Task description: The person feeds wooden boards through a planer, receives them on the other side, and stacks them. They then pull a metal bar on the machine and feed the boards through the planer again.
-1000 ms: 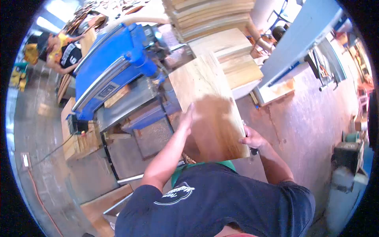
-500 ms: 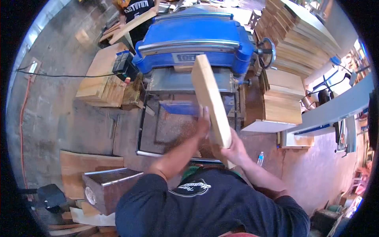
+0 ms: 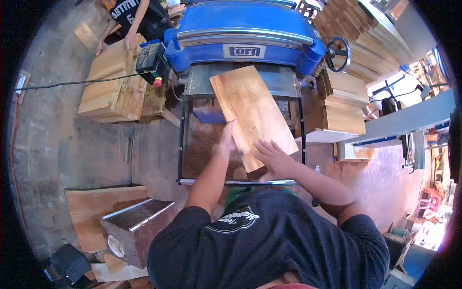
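Note:
A thick wooden board (image 3: 257,113) lies tilted in front of the blue planer machine (image 3: 243,36), its broad face up and its far end over the metal bed (image 3: 284,79). My left hand (image 3: 229,137) grips the board's left edge, the thumb side against it. My right hand (image 3: 274,158) rests on the board's near part with its fingers spread over the wood. The underside of the board is hidden.
Stacked boards (image 3: 108,91) stand at the left, where another person (image 3: 139,19) has both hands on them. More stacks (image 3: 344,103) rise at the right. A black switch box (image 3: 150,60) with a cable, a handwheel (image 3: 338,54) and a brown box (image 3: 137,226) are also around.
The board has turned from on edge to broad face up. My right hand has moved onto its face. The other person has lowered a board onto the left stack. The view has shifted.

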Motion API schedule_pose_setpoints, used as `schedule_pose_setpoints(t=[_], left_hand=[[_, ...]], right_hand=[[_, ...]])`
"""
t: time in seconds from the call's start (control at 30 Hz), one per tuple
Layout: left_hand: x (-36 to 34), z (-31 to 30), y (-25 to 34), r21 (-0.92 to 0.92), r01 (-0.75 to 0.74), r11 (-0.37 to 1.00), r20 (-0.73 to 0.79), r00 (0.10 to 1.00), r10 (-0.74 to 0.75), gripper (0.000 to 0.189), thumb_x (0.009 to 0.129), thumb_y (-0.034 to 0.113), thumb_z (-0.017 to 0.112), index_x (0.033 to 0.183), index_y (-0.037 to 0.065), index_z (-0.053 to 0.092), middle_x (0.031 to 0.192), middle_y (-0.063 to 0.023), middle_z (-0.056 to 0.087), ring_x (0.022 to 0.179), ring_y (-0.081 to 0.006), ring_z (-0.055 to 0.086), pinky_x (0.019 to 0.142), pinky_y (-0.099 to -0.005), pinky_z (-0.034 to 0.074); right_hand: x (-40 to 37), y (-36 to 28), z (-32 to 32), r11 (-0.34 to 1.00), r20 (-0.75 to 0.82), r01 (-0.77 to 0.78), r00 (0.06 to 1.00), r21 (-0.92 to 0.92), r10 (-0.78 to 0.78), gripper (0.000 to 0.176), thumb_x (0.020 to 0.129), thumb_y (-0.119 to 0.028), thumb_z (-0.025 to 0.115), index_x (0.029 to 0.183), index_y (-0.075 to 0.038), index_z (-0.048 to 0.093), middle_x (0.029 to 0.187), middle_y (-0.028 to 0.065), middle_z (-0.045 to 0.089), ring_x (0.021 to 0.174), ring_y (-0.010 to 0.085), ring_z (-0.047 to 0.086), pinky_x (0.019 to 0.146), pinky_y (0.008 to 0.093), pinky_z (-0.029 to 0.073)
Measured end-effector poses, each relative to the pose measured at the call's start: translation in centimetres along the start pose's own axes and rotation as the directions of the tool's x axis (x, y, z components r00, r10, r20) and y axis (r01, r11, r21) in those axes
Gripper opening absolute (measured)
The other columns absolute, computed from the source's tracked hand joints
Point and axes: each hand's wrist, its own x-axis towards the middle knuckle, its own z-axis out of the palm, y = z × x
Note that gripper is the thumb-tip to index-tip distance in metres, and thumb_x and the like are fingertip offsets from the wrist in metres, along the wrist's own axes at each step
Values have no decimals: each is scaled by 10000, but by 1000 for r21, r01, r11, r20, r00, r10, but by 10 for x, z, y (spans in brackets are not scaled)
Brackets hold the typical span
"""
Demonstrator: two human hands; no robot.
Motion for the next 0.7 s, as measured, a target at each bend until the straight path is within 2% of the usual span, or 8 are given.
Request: schedule_pose_setpoints(t=[0.03, 0.1, 0.2, 0.33, 0.4, 0.53, 0.63, 0.7], left_hand=[[-2, -3, 11, 32, 34, 999, -23, 999, -33, 615, 887, 416, 520, 1326, -11, 466, 1215, -205, 598, 1109, -360, 593, 1017, -495, 438], [9, -15, 28, 56, 26, 998, -4, 1000, -26, 535, 901, 373, 513, 1283, -2, 509, 1183, -180, 626, 1093, -340, 606, 1008, -471, 447], [27, -26, 30, 147, 103, 984, 137, 983, -123, 508, 899, 372, 542, 1253, 7, 541, 1146, -167, 645, 1053, -324, 628, 975, -468, 471], [50, -17, 21, 293, 1, 956, -35, 999, 10, 476, 863, 340, 655, 1194, 7, 576, 1098, -155, 654, 969, -268, 654, 844, -421, 529], [44, -3, 20, 495, -96, 863, -198, 955, 220, 485, 824, 302, 741, 1155, -14, 583, 1051, -134, 654, 900, -237, 655, 767, -389, 541], [32, -21, -6, 756, -191, 626, -101, 911, 399, 398, 837, 264, 748, 1094, 2, 594, 887, -96, 653, 719, -188, 638, 626, -330, 534], [6, -1, -2, 628, 32, 778, -268, 947, 178, 305, 860, 259, 726, 1031, 41, 598, 750, -40, 601, 567, -109, 568, 483, -255, 471], [14, 7, 1, 652, -28, 758, -241, 940, 243, 247, 882, 263, 704, 980, 63, 598, 655, -1, 537, 468, -65, 490, 403, -220, 408]], right_hand=[[-6, -1, -2, 1000, 7, 6, 1000, -4, -6, 1131, 645, -540, 781, 1521, -123, 200, 1554, 206, 222, 1437, 393, 221, 1131, 607, 200], [-10, -3, -3, 891, 124, -8, 990, -455, 72, 979, 733, -444, 733, 1520, -161, 223, 1553, 194, 232, 1437, 383, 230, 1122, 618, 206], [11, 10, 31, 880, -42, -97, 995, -465, 88, 827, 814, -255, 637, 1521, -167, 219, 1541, 212, 235, 1426, 407, 236, 1116, 617, 218], [31, 27, 66, 883, -263, -258, 951, -392, 161, 806, 783, -129, 625, 1503, -146, 264, 1509, 262, 257, 1407, 458, 235, 1127, 600, 208], [39, 30, 46, 873, -194, -281, 956, -398, 219, 776, 814, -154, 599, 1506, -133, 249, 1517, 245, 260, 1414, 435, 239, 1128, 593, 217], [77, 82, 44, 850, -251, -348, 931, -394, 265, 808, 804, -171, 630, 1507, -105, 237, 1529, 203, 276, 1428, 376, 245, 1141, 561, 221], [103, 96, 7, 882, -238, -368, 922, -294, 306, 804, 807, -162, 628, 1506, -93, 238, 1541, 180, 269, 1436, 349, 245, 1149, 546, 212], [107, 106, 4, 855, -210, -381, 922, -351, 324, 728, 861, -165, 559, 1507, -87, 233, 1549, 173, 262, 1443, 350, 232, 1151, 546, 207]])
